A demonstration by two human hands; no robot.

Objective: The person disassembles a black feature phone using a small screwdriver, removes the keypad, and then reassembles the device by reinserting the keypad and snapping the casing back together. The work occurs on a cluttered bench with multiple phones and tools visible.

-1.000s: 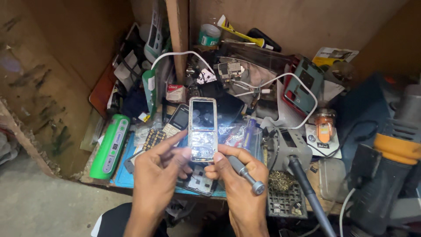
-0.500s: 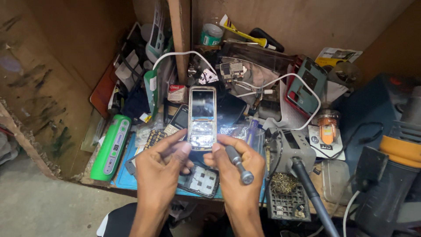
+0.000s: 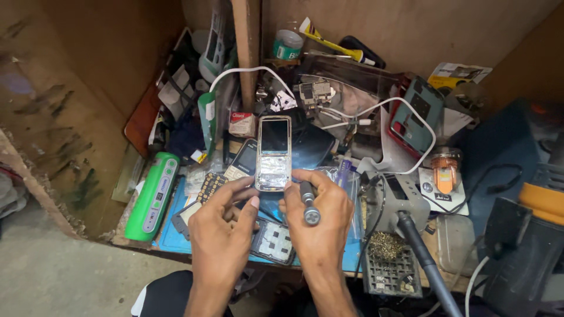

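Holding: I have a small bar phone (image 3: 274, 154) upright between my two hands above the cluttered tabletop (image 3: 170, 238), its dark screen facing the camera.
Left hand: my left hand (image 3: 220, 232) pinches the phone's lower left edge with thumb and fingertips closed on it.
Right hand: my right hand (image 3: 320, 220) grips the phone's lower right corner, and the same hand clamps a grey screwdriver (image 3: 308, 206) in its fingers, butt end toward the camera.
Below the hands: an opened phone shell (image 3: 271, 242) lies on the blue mat, partly hidden by my wrists; a keypad phone (image 3: 242, 163) sits just behind the held one.
Left side: a green box-shaped device (image 3: 154, 196) lies along the mat's edge.
Right side: a soldering stand (image 3: 390, 267) with brass wool and a dark handle (image 3: 426, 264) stand near my right wrist.
Behind: white cable (image 3: 405, 105), a circuit board (image 3: 314, 92) and a red-cased phone (image 3: 417, 117) crowd the back wall.
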